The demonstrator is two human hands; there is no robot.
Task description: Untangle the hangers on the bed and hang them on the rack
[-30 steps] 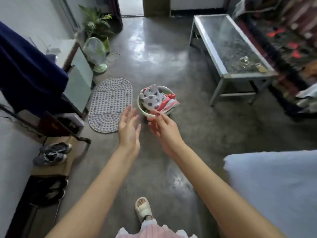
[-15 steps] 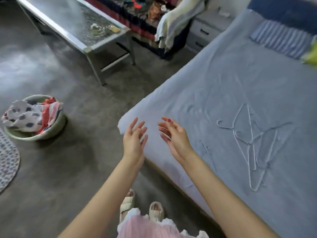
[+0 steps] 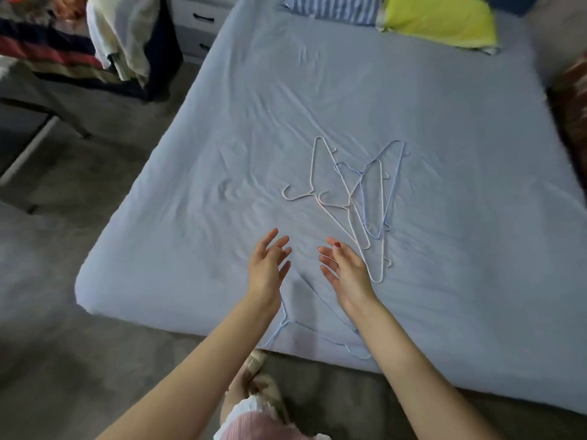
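Both grips wide and empty, left hand (image 3: 268, 268), right hand (image 3: 346, 269), above bed (image 3: 190, 217), near tangled hangers (image 3: 352, 198)

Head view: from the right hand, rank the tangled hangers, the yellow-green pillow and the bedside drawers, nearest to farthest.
From the right hand:
1. Tangled hangers, just beyond and right of the fingers, on the bed sheet.
2. Bedside drawers, far up and left, off the bed.
3. Yellow-green pillow, at the head of the bed, up right; close to the drawers in rank.

View swung from floor and basket to bed (image 3: 413, 100); both empty hands, left (image 3: 266, 268) and right (image 3: 344, 269), now over sheet beside tangled hangers (image 3: 352, 198).
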